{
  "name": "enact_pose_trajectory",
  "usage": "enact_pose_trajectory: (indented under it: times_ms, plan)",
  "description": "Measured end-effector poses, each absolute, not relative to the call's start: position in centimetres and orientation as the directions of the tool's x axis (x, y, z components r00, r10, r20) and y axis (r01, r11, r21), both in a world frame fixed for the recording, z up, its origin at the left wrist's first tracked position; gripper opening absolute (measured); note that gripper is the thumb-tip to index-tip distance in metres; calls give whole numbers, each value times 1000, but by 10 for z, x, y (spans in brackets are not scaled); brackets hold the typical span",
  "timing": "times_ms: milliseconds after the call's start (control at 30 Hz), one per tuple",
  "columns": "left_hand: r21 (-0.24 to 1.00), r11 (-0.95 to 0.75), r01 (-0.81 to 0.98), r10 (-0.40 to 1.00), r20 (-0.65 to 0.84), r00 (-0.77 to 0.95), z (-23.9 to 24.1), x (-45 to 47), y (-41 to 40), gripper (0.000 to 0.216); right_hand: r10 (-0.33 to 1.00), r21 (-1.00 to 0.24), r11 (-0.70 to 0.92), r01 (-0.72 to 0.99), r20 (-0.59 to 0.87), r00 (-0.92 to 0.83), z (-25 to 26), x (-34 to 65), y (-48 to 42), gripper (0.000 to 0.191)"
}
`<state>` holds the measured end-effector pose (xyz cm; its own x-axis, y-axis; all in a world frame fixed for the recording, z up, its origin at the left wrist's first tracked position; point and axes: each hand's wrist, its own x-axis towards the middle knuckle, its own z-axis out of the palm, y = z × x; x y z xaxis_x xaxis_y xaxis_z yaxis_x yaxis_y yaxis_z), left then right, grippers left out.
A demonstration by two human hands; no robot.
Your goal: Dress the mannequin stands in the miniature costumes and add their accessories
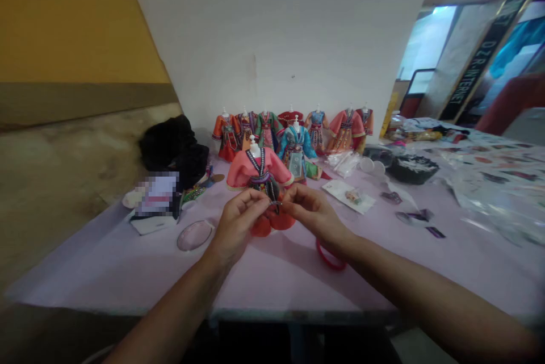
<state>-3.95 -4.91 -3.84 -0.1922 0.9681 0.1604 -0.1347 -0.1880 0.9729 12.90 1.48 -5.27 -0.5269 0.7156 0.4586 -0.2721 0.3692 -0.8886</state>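
My left hand (pixel 239 222) and my right hand (pixel 315 213) meet in front of a headless doll form wearing a pink and red robe (pixel 272 165). Between my pinched fingertips runs a short, thin beaded strand (pixel 276 203), with one end in each hand. It is too small to make out clearly. Behind it the robe's dark patterned front panel partly shows, and my hands hide some of the red skirt. On the table just below my right hand lies a red ring-shaped band (pixel 331 259).
Several dressed doll forms (pixel 317 128) stand against a white board (pixel 289 40). An oval beaded loop (pixel 195 235) lies left, near a pixelated item and black cloth (pixel 170 145). Rightward are a small card (pixel 349 196), a dark bowl (pixel 413 170), ribbon pieces (pixel 415 216) and plastic sheets (pixel 502 199).
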Motion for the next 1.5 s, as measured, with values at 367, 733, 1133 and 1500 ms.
enact_pose_trajectory:
  times_ms: [367,733,1133,1500]
  plan:
    - [943,-322,-78,908,285,-306,-38,-53,-44,16,686,-866,405,-294,500,-528,-44,116,27,14]
    - [861,-471,193,834,506,-223,-45,-54,-48,17,691,-891,335,-307,453,-564,-38,114,23,17]
    - [845,-456,280,818,521,-243,-48,-59,-44,11,677,-872,385,-302,489,-550,-41,107,29,17]
    - [832,-482,275,807,544,-230,-45,-56,-48,10,680,-879,376,-293,477,-557,-41,108,28,21]
